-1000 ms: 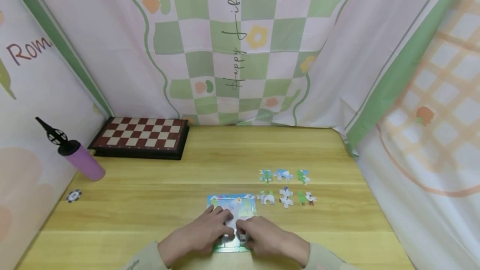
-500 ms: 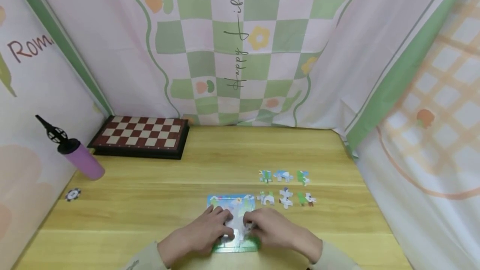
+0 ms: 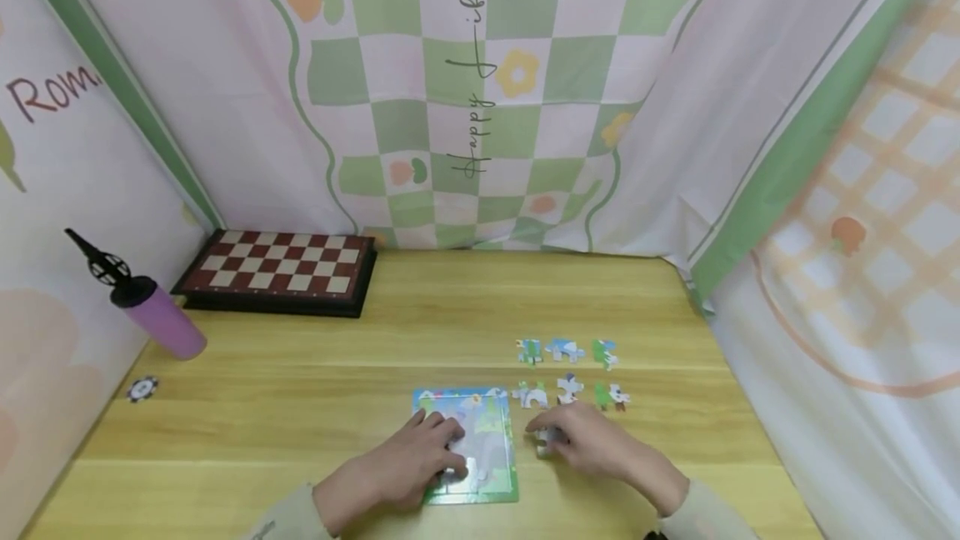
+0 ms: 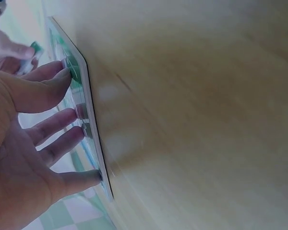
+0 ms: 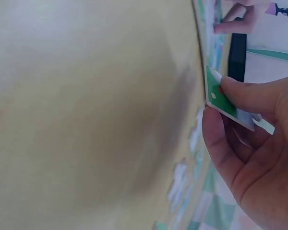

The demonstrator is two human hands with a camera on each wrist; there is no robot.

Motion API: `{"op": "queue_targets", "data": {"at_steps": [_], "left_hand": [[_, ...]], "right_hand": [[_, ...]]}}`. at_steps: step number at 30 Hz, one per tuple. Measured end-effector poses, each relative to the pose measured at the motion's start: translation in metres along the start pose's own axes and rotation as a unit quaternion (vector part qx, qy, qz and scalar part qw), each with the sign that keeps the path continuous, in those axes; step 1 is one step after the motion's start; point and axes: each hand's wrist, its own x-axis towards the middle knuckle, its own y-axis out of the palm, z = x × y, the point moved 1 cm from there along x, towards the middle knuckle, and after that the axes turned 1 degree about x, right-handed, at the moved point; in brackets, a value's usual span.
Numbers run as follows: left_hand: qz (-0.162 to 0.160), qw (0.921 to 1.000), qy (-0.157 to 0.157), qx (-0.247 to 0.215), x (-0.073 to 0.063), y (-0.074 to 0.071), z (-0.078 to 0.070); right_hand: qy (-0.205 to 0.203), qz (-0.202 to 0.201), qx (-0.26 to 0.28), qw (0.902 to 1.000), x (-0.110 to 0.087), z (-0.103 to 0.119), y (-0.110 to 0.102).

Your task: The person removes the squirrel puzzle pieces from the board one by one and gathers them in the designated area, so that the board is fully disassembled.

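hands (image 3: 420, 457) (image 3: 592, 440): 2 | puzzle tray (image 3: 486, 461): 1 | pieces (image 3: 565, 350) outside tray: 7 | chessboard (image 3: 281, 265): 1 | pump (image 3: 167, 323): 1 | chip (image 3: 142, 389): 1

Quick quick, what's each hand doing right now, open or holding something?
Left hand: open, touching the puzzle board.
Right hand: closed, pinching a puzzle piece.

R grip (image 5: 264, 163) pinches green puzzle pc (image 5: 218, 98) btwn thumb & fingers. Blurred loose pcs (image 5: 178, 184) on bench (image 5: 86, 120). Up top, L grip (image 5: 242, 20) at puzzle board (image 5: 210, 33); dark box (image 5: 237, 57) nr, checked cloth (image 5: 216, 206) at btm.
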Motion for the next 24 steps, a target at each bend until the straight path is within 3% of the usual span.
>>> {"op": "queue_targets", "data": {"at_steps": [5,15,24], "left_hand": [[0.003,1.0,-0.002,-0.002,0.0,-0.002,0.0],[-0.003,1.0,0.002,0.006,0.0,-0.002,-0.001],[0.002,1.0,0.001,0.001,0.0,-0.001,0.001]], "right_hand": [[0.011,0.022,0.01,0.9996,-0.002,-0.006,0.009],[0.028,0.0,-0.027,0.9992,0.0,-0.003,0.016],[0.03,-0.033,-0.1,0.994,-0.001,0.005,0.022]]}}
